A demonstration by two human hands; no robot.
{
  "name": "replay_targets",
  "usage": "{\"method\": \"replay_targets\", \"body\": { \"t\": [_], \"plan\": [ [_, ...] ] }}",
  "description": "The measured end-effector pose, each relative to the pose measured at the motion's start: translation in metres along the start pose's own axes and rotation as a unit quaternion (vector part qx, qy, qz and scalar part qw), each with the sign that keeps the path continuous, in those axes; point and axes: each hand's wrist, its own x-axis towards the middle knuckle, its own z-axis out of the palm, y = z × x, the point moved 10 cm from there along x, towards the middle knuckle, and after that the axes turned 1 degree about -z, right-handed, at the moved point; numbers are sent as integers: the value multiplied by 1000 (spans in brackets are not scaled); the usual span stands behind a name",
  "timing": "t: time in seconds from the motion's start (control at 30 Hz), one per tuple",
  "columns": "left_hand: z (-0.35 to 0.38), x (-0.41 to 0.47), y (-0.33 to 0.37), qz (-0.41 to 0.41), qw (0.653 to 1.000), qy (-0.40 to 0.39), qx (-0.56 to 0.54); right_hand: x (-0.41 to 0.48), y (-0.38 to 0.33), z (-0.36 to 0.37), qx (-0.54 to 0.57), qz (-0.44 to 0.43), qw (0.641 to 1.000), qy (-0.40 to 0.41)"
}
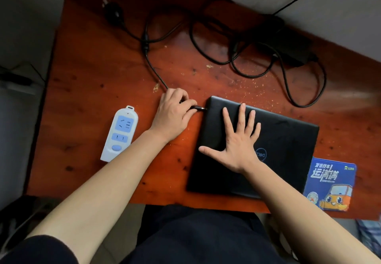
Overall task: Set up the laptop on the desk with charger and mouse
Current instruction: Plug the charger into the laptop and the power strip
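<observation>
A closed black laptop lies on the reddish wooden desk. My right hand rests flat on its lid, fingers spread. My left hand pinches the charger's plug, whose tip touches the laptop's left edge. The charger cable runs from that hand toward the back of the desk in loose loops to the black power brick. A black wall plug lies at the far left end. No mouse is in view.
A white and blue power strip lies left of my left hand. A blue mouse pad with a cartoon car sits at the laptop's right. Crumbs and sawdust dot the desk. The near desk edge is at my lap.
</observation>
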Motion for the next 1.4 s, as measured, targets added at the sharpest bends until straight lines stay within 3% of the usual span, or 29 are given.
{"method": "replay_targets", "body": {
  "t": [0.3, 0.93, 1.13, 1.27, 1.4],
  "plan": [
    [-4, -5, 6, 54, 998, 35, -10, -1, 0, -1, -61, 9, 994, 87],
    [-1, 1, 2, 10, 999, 44, -3, -1, 1, 0, -77, 6, 990, 121],
    [-4, 8, 3, -8, 999, 18, -25, -2, 0, -1, -75, 3, 989, 126],
    [1, 21, 16, 51, 998, -33, -2, 0, 1, 1, -71, 4, 990, 121],
    [5, 23, 21, 57, 997, -56, 5, 0, 3, 2, -67, 7, 992, 108]
  ]
}}
